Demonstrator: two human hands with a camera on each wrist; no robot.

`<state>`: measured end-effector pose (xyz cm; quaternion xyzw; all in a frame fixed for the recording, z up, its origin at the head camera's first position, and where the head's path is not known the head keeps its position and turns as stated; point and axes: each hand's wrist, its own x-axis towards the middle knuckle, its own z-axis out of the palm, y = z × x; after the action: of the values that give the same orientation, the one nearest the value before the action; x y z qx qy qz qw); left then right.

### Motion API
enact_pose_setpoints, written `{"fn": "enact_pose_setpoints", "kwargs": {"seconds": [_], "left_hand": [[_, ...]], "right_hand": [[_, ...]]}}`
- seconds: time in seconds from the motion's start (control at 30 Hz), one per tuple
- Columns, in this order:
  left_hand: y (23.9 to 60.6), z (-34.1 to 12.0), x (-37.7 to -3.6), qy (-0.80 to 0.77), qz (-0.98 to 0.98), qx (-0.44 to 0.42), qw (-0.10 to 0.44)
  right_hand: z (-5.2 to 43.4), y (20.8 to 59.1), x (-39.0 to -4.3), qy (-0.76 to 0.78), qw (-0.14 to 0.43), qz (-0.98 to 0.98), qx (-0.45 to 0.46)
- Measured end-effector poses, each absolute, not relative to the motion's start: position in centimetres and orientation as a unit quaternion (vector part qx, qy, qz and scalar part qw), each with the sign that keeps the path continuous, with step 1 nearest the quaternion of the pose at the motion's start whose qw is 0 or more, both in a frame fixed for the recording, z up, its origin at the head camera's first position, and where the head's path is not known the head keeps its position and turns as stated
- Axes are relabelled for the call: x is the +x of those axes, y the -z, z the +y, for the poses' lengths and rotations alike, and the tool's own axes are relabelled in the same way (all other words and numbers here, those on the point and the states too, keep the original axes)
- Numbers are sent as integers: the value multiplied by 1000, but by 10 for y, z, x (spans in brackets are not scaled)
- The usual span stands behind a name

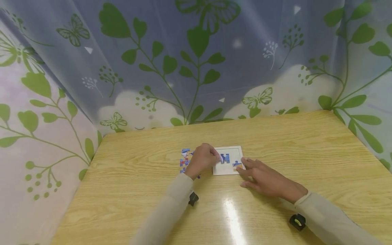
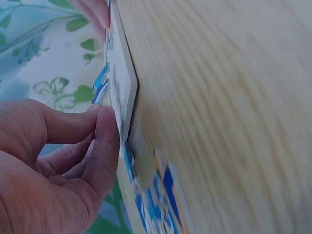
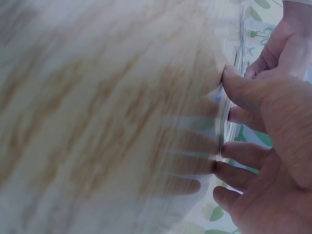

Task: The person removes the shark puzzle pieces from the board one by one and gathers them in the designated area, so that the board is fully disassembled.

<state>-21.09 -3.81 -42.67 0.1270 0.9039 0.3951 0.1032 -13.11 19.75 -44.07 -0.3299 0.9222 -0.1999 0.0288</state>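
A white puzzle board lies on the table, with blue jigsaw pieces near its middle and a blue-and-tan piece at its lower right corner. Over the board's left part, my left hand pinches a puzzle piece between thumb and forefinger, beside the middle pieces; the fingertips hide part of it. At the board's right edge rests my right hand, its fingers spread and loosely extended. Its fingertips touch along that edge in the right wrist view.
Several loose puzzle pieces lie left of the board, partly covered by my left hand and wrist. The wooden table meets a leaf-patterned curtain at the back and sides. A glare streak crosses the tabletop in front of the board.
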Motion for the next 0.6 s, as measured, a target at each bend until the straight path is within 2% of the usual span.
{"fn": "enact_pose_setpoints", "kwargs": {"seconds": [0.6], "left_hand": [[424, -93, -211, -416, 896, 86, 130]], "right_hand": [[198, 442, -131, 209, 39, 920, -330]]}}
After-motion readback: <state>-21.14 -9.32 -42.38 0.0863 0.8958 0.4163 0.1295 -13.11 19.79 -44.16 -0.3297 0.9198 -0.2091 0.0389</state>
